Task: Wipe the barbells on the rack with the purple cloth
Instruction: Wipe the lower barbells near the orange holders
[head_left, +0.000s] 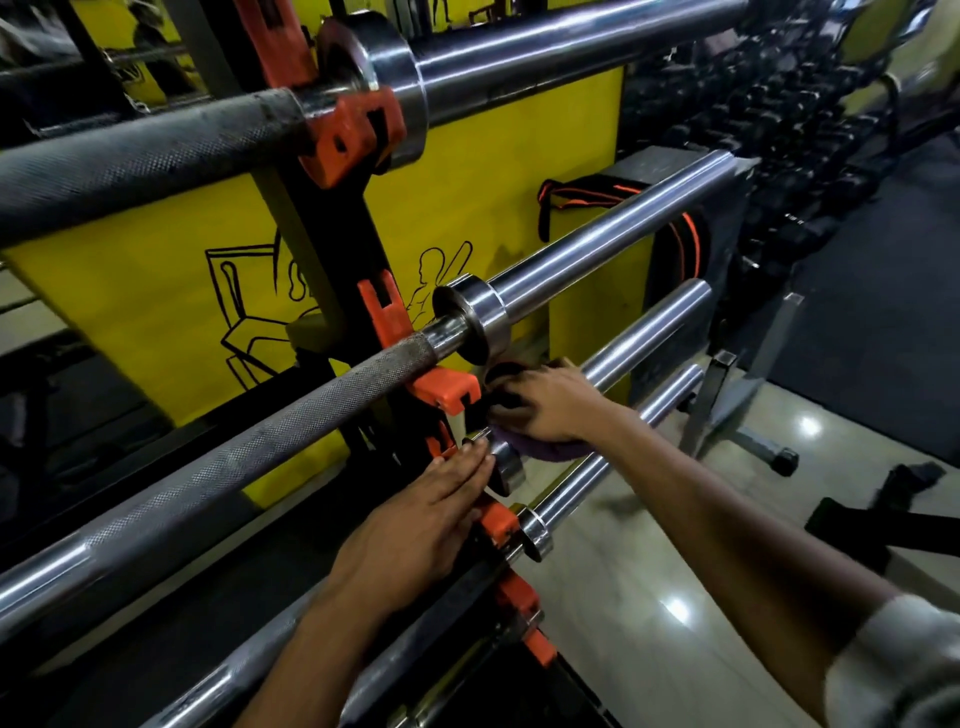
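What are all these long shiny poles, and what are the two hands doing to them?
The picture comes from a camera worn on a person's head, looking down at their own hands. The poles are barbells, metal bars for lifting weights, lying across a black rack on orange hooks. The right hand presses a purple cloth onto the shiny end of one barbell to wipe it. The left hand lies flat, fingers straight, against the rack just below. Behind stands a yellow wall with black drawings.
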